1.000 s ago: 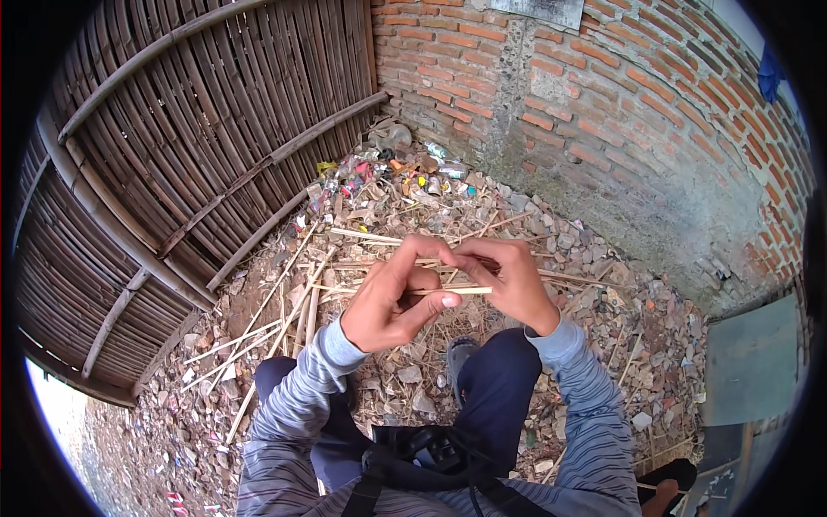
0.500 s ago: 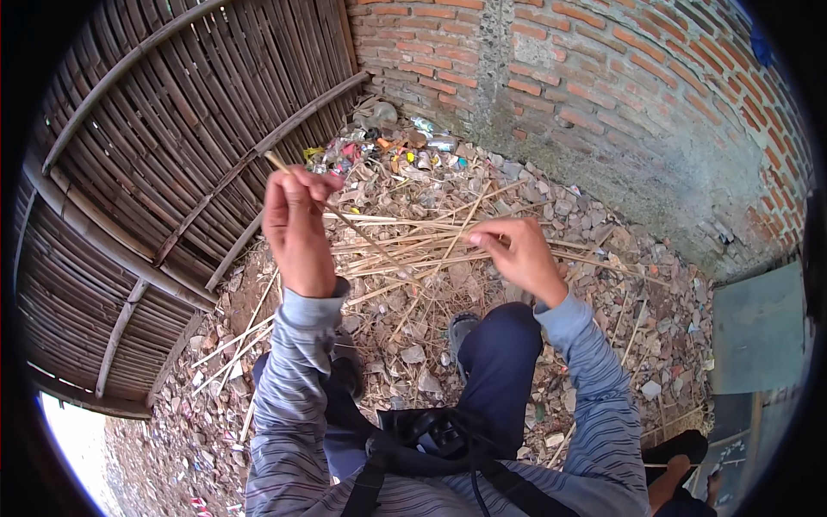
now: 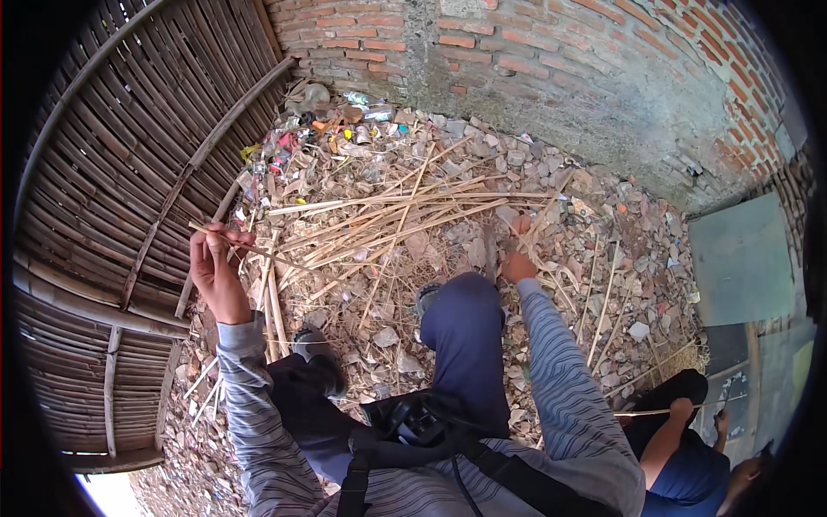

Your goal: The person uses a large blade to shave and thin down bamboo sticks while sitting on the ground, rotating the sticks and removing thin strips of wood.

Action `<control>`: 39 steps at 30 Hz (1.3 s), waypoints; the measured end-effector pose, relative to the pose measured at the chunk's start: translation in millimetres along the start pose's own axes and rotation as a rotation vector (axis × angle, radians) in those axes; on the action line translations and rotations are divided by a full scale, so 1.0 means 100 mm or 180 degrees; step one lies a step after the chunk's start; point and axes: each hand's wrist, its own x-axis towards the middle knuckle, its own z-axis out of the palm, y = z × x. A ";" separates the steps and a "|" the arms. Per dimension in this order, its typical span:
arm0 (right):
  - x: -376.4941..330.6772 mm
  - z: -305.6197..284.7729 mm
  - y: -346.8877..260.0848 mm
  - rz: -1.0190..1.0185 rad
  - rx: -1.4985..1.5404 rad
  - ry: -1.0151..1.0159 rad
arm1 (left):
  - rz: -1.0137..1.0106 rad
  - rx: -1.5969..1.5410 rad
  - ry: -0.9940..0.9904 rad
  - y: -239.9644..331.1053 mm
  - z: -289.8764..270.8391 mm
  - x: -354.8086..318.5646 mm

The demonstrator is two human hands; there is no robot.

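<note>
My left hand [image 3: 220, 280] is raised on the left, its fingers pinched around a thin bamboo strip [image 3: 289, 260]. The strip slants down to the right over the ground. My right hand [image 3: 519, 267] is low over the rubble beyond my right knee, closed like a fist; what its fingers hold, if anything, cannot be made out. Just left of it is a dark, narrow shape [image 3: 491, 252] of unclear kind. A loose pile of pale bamboo strips [image 3: 405, 211] lies across the ground in front of me, between and beyond my hands.
A bamboo-slat wall [image 3: 129, 172] stands on the left, a brick wall [image 3: 517, 65] behind. Coloured litter [image 3: 297, 142] lies in the corner. More strips [image 3: 606, 297] lie at right. A co-worker's hand [image 3: 680, 408] holds a strip near a grey-green panel [image 3: 743, 263].
My left hand has come down and left with its strip. My right hand has left the pile, moving lower toward the ground. The view has shifted, showing more of the co-worker.
</note>
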 end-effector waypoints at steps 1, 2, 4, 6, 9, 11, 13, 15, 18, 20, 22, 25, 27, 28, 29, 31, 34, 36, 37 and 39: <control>0.11 0.48 0.49 0.0526 -0.0103 -0.0317 | -0.0122 -0.0148 -0.0054 -0.16 0.18 0.01; -0.02 0.99 0.29 0.0367 -0.0108 -0.0356 | -0.0201 0.0015 0.0081 -0.12 0.06 -0.08; 0.17 1.68 1.29 0.0770 0.0471 -0.0557 | -0.0288 -0.0297 -0.0122 -0.41 0.39 -0.04; 0.04 2.16 1.13 0.1001 0.0929 -0.0183 | -0.0398 -0.0055 -0.0174 -0.35 0.28 -0.11; -0.21 2.08 0.84 0.1272 0.0921 -0.0109 | -0.0649 -0.0138 -0.0307 -0.27 0.32 -0.14; -0.23 2.06 0.79 0.1364 0.0882 -0.0111 | -0.0682 -0.0173 -0.0374 -0.24 0.37 -0.15; -0.23 2.01 0.72 0.1355 0.0836 -0.0097 | -0.0564 -0.0312 -0.0513 -0.19 0.36 -0.22; -0.20 1.92 0.76 0.1354 0.0869 -0.0024 | -0.0559 -0.0329 -0.0737 -0.12 0.41 -0.24; -0.21 1.80 0.91 0.1371 0.0997 0.0124 | -0.0538 -0.0457 -0.1023 -0.11 0.53 -0.23; -0.24 1.71 0.96 0.1263 0.1159 0.0234 | -0.0603 -0.0466 -0.1114 -0.04 0.58 -0.23; -0.29 1.58 0.95 0.1069 0.1391 0.0359 | -0.0596 -0.0380 -0.1128 0.04 0.61 -0.26; -0.45 1.25 0.84 0.0575 0.1996 0.0570 | -0.0500 -0.0651 -0.1139 0.10 0.59 -0.32; -0.63 0.90 0.73 0.0177 0.2535 0.0704 | -0.0407 -0.0648 -0.1182 0.12 0.55 -0.35; -0.74 0.69 0.65 -0.0039 0.2801 0.0735 | -0.0363 -0.0632 -0.1201 0.12 0.54 -0.36; -0.83 0.44 0.32 -0.0397 0.3057 0.0563 | -0.0251 -0.0477 -0.1006 0.26 0.40 -0.45; -1.20 -0.22 0.12 -0.0785 0.3486 0.0634 | -0.0031 -0.0409 -0.1217 0.25 0.49 -0.41; -1.69 -1.09 -0.48 -0.1422 0.3742 0.0557 | 0.0069 -0.0350 -0.1234 0.31 0.54 -0.44; -2.07 -1.57 -1.00 -0.1955 0.3718 0.0626 | 0.0236 -0.0218 -0.1283 0.35 0.55 -0.44; -2.23 -1.75 -1.25 -0.2269 0.3687 0.0633 | 0.0327 -0.0087 -0.1269 0.37 0.54 -0.45; -2.59 -2.00 -1.65 -0.2793 0.3679 0.0540 | 0.0523 0.0181 -0.1232 0.43 0.52 -0.45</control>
